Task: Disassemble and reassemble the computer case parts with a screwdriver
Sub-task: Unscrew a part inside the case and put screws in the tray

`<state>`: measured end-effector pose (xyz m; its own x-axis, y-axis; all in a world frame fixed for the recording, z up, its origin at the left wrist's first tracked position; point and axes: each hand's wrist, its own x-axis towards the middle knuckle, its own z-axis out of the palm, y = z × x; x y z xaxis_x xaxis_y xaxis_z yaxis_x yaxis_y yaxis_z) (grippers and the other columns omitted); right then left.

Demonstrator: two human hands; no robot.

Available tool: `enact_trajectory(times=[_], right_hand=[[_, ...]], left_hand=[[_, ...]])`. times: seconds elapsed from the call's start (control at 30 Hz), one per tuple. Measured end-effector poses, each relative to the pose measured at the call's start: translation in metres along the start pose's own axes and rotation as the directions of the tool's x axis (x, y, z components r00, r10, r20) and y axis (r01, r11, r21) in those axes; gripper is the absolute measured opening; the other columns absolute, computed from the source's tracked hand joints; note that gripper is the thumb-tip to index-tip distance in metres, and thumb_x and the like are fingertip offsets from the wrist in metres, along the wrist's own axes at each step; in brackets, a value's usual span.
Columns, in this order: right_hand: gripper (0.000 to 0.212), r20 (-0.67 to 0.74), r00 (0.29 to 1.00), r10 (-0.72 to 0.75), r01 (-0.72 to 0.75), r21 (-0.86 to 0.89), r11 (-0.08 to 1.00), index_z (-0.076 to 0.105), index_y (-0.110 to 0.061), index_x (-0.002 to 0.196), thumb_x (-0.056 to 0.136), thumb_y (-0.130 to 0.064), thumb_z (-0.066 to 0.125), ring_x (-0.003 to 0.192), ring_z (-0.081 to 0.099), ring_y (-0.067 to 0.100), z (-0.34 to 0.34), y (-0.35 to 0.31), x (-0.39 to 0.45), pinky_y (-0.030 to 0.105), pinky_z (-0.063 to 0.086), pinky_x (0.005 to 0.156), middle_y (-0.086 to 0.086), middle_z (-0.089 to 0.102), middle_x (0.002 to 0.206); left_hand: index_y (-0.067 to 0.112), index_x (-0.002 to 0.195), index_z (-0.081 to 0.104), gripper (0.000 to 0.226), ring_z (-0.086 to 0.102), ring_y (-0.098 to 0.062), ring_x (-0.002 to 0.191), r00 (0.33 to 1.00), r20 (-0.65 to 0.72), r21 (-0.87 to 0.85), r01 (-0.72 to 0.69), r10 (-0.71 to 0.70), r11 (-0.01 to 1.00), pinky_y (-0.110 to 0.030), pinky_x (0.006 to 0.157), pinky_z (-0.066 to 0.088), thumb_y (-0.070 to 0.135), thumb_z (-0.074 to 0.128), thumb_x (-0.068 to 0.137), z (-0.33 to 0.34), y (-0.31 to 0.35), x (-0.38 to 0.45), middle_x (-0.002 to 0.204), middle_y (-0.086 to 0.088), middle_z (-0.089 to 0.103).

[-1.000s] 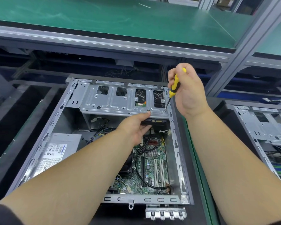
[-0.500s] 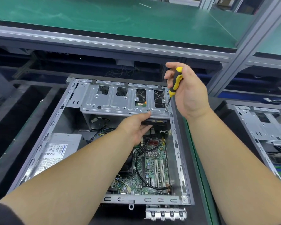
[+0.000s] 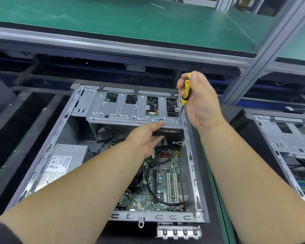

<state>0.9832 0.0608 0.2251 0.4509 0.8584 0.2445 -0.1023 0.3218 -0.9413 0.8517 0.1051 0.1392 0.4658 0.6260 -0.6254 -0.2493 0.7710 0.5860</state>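
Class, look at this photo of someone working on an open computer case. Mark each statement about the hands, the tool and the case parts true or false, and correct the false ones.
1. The right hand holds a yellow-and-black screwdriver. True.
2. The screwdriver's tip sits at the right end of the metal drive bracket. True.
3. The left hand holds a second screwdriver. False: it holds no tool; its thumb rests at the bracket's front edge.
4. The power supply lies on the right side of the case. False: it lies on the left.
5. The motherboard is hidden under a closed side panel. False: the case is open and the board shows.
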Motion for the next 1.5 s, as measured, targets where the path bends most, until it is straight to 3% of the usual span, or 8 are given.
enact_trajectory(times=[0.1, 0.27, 0.87, 1.07, 1.13, 1.2, 1.33, 1.5], right_hand=[[0.038, 0.025, 1.000, -0.010, 0.010, 0.016, 1.000, 0.064, -0.009, 0.116, 0.107, -0.028, 0.032, 0.075, 0.049, 0.012, -0.006, 0.001, 0.000, 0.025, 0.044, 0.074, 0.003, 0.060, 0.086], [0.025, 0.018, 1.000, -0.020, 0.020, -0.020, 1.000, 0.065, -0.011, 0.106, 0.103, -0.023, 0.043, 0.093, 0.066, 0.021, -0.009, 0.002, 0.001, 0.040, 0.050, 0.096, -0.002, 0.068, 0.085], [0.009, -0.031, 0.999, -0.014, 0.013, -0.023, 1.000, 0.059, -0.013, 0.098, 0.094, -0.021, 0.058, 0.075, 0.069, 0.020, -0.014, 0.000, 0.004, 0.036, 0.056, 0.081, -0.002, 0.067, 0.082], [0.015, -0.074, 0.995, -0.061, 0.028, -0.382, 0.924, 0.062, -0.022, 0.110, 0.094, -0.023, 0.061, 0.087, 0.071, 0.019, -0.020, -0.003, 0.001, 0.033, 0.056, 0.077, -0.004, 0.068, 0.092], [0.017, -0.028, 0.995, -0.094, 0.057, -0.607, 0.793, 0.060, -0.029, 0.109, 0.093, -0.023, 0.064, 0.091, 0.069, 0.015, -0.023, -0.006, -0.004, 0.040, 0.059, 0.083, -0.009, 0.069, 0.095], [0.015, -0.012, 0.993, -0.120, 0.081, -0.674, 0.734, 0.060, -0.031, 0.106, 0.093, -0.026, 0.065, 0.090, 0.068, 0.015, -0.020, -0.015, -0.011, 0.047, 0.058, 0.083, -0.009, 0.069, 0.094], [0.015, -0.048, 0.981, -0.190, 0.139, -0.506, 0.851, 0.062, -0.023, 0.103, 0.089, -0.023, 0.070, 0.086, 0.069, 0.023, 0.003, -0.041, -0.026, 0.048, 0.061, 0.076, 0.001, 0.070, 0.092], [0.012, -0.013, 0.985, -0.173, 0.164, -0.263, 0.951, 0.062, -0.017, 0.099, 0.090, -0.011, 0.068, 0.076, 0.070, 0.021, 0.049, -0.062, -0.050, 0.024, 0.056, 0.064, 0.020, 0.070, 0.097]], left_hand=[[0.003, 0.094, 0.064, 0.017, 0.069, -0.022, 0.088, 1.000, -0.003, -0.003, -0.001, 0.001, 1.000, -0.029, 0.082, 0.057, 0.005, 0.076, 0.082, 0.000, 0.000, 0.000, 0.093, -0.010, 0.070], [0.003, 0.093, 0.064, 0.015, 0.069, -0.022, 0.086, 1.000, -0.005, 0.003, -0.003, 0.003, 1.000, -0.028, 0.078, 0.059, 0.005, 0.076, 0.083, 0.000, 0.000, 0.001, 0.089, -0.010, 0.071], [0.004, 0.092, 0.064, 0.014, 0.068, -0.020, 0.084, 1.000, -0.007, 0.023, -0.003, 0.003, 1.000, -0.026, 0.072, 0.060, 0.005, 0.075, 0.083, 0.001, 0.001, -0.004, 0.090, -0.009, 0.070], [0.004, 0.096, 0.061, 0.021, 0.065, -0.019, 0.085, 0.999, -0.038, 0.086, 0.016, -0.013, 0.996, -0.026, 0.079, 0.058, 0.010, 0.077, 0.083, 0.005, 0.006, -0.014, 0.100, -0.010, 0.064], [0.003, 0.114, 0.056, 0.039, 0.059, -0.023, 0.096, 0.997, -0.068, 0.122, 0.035, -0.027, 0.992, -0.030, 0.091, 0.053, 0.016, 0.077, 0.084, 0.007, 0.011, -0.022, 0.115, -0.013, 0.052], [0.007, 0.138, 0.043, 0.061, 0.055, -0.030, 0.114, 0.993, -0.100, 0.159, 0.079, -0.064, 0.984, -0.036, 0.097, 0.049, 0.023, 0.074, 0.087, 0.007, 0.018, -0.032, 0.135, -0.019, 0.043], [0.004, 0.143, 0.036, 0.065, 0.054, -0.035, 0.120, 0.979, -0.105, 0.204, 0.194, -0.175, 0.960, -0.046, 0.099, 0.048, 0.028, 0.067, 0.092, -0.003, 0.035, -0.065, 0.133, -0.024, 0.051], [0.007, 0.102, 0.065, 0.029, 0.065, -0.019, 0.087, 0.996, 0.080, 0.309, 0.014, -0.041, 0.951, -0.032, 0.071, 0.053, 0.032, 0.049, 0.101, -0.034, 0.058, -0.108, 0.104, -0.010, 0.070]])
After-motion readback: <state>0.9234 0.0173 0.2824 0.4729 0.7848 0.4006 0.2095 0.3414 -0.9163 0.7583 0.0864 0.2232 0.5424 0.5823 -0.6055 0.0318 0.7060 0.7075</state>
